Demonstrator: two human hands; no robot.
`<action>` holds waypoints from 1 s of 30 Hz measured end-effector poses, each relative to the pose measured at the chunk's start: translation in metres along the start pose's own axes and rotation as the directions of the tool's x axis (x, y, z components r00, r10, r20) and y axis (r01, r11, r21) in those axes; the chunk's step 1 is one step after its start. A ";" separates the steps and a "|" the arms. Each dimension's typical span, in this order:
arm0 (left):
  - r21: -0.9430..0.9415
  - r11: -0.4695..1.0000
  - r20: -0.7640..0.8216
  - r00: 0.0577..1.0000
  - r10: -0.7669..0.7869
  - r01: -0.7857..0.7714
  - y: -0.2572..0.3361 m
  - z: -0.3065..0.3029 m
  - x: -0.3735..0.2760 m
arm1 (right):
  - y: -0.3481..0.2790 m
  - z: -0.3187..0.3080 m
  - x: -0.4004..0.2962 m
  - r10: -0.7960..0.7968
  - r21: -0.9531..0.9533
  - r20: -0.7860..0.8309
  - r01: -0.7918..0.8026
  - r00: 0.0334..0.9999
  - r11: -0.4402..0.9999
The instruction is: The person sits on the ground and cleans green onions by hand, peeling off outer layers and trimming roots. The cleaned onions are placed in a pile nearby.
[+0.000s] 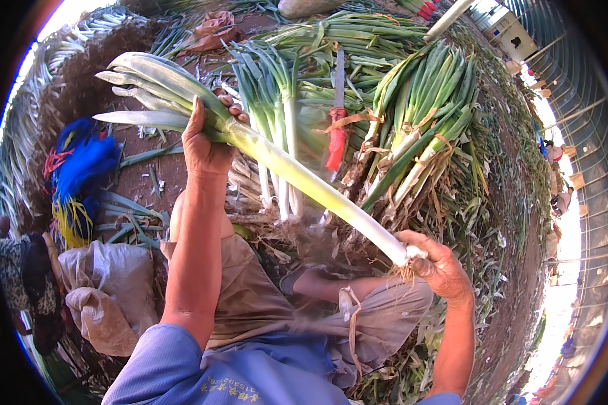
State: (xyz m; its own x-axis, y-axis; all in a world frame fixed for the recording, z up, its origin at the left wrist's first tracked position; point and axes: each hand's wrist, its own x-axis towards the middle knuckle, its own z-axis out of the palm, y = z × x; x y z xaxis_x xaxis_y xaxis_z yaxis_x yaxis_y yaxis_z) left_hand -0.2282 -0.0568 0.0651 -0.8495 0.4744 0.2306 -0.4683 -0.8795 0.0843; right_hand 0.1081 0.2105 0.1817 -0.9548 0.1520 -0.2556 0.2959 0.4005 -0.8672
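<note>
A thick Welsh onion runs slantwise across the view, its leaves at the upper left and its white, rooted end at the lower right. My left hand grips it where the leaves begin to fan out. With thumb and fingers, my right hand pinches the root end, and thin roots hang below. Behind the stalk, several cleaner onions lie with their white shanks towards me. A knife with a red-wrapped handle lies on green leaves beyond. To its right are untrimmed onions with dry brown leaves and roots.
Strands of blue, red and yellow ties lie at the left, above a pale woven sack. A stack of onions lines the far left. Peeled leaf scraps cover the ground at right. Part of another person shows at the left edge.
</note>
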 end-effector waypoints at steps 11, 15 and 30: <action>0.082 0.995 -0.266 0.961 0.075 -0.055 0.008 -0.017 0.001 | 0.010 0.029 -0.023 -0.061 -0.346 -0.181 -0.006 0.982 0.938; 0.078 0.989 -0.398 0.906 0.145 -0.124 0.019 -0.017 0.010 | 0.034 0.002 -0.082 0.233 -0.081 -0.591 -0.344 0.772 0.935; 0.241 0.969 -0.522 0.849 0.080 0.057 -0.033 -0.006 0.007 | -0.013 0.004 -0.032 0.083 -0.342 -0.510 -0.290 0.856 0.894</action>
State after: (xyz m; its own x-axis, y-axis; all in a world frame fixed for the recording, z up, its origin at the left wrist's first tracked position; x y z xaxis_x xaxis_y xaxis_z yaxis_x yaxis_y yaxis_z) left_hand -0.2200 -0.0248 0.0583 -0.8855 0.3518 -0.3035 -0.4437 -0.8340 0.3281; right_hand 0.1345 0.1967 0.1988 -0.7779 0.6242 -0.0724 0.5513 0.6226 -0.5553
